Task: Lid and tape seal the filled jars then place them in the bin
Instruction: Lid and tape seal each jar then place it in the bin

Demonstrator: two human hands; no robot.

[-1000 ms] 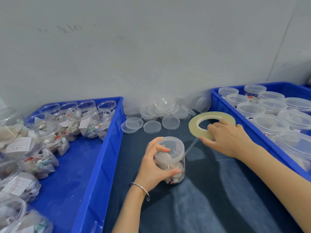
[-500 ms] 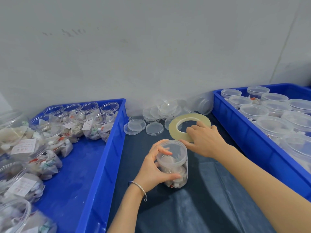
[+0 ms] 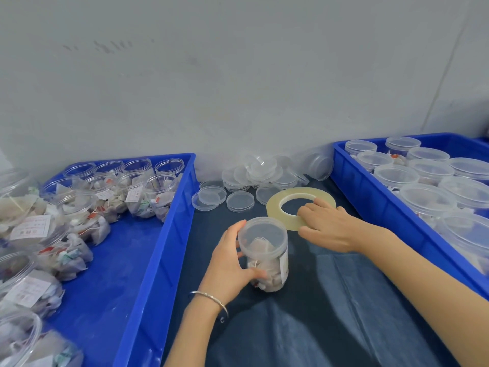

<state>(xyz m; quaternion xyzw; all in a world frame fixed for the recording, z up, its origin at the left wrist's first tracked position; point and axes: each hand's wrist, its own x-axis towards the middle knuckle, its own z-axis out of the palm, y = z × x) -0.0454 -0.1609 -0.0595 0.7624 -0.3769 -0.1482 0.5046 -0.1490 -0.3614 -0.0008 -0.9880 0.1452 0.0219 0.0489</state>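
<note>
Lidded clear plastic jar (image 3: 264, 256) of sachets is standing gripped in the left hand (image 3: 232, 263); just beyond it, the right hand (image 3: 326, 225) is pinching the flat yellowish tape roll (image 3: 299, 205). Sealing well probably means keeping tape taut along the lid seam.

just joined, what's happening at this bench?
A person is sealing filled jars. The left hand grips a lidded jar standing upright on the dark cloth, while the right hand holds the tape roll just behind it. Open filled jars wait in the left blue bin; lidded ones sit in the right blue bin. Spare lids lie by the wall.
</note>
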